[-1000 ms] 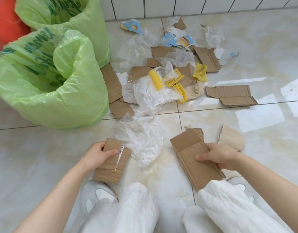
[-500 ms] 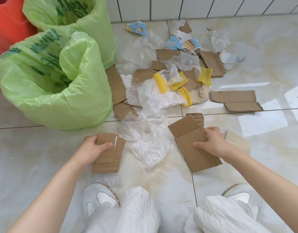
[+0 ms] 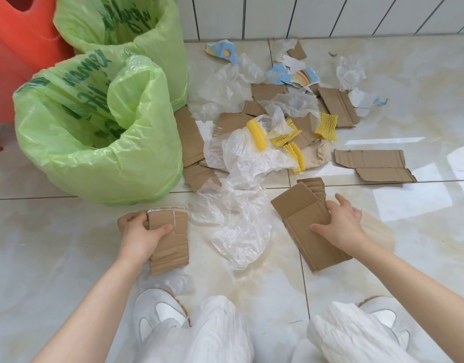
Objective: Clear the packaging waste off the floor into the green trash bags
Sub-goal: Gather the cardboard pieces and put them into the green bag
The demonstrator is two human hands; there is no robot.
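Note:
My left hand [image 3: 140, 233] grips a small brown cardboard piece [image 3: 170, 244] just in front of the near green trash bag [image 3: 100, 163]. My right hand [image 3: 340, 222] holds a larger stack of folded cardboard [image 3: 301, 213], thumb on top, low over the floor. A second green trash bag [image 3: 152, 35] stands open behind the first. Between my hands lies crumpled clear plastic film [image 3: 233, 218]. Further back a pile of cardboard scraps, yellow foam netting [image 3: 257, 133] and torn blue printed paper [image 3: 304, 77] covers the tiles.
An orange plastic object [image 3: 18, 48] stands at the far left behind the bags. A flat cardboard strip [image 3: 372, 165] lies to the right of the pile. The tiled wall [image 3: 304, 14] bounds the back. My white shoes [image 3: 160, 313] are at the bottom.
Both hands have moved forward, away from my knees, carrying their cardboard pieces. The left piece now sits closer to the near green bag.

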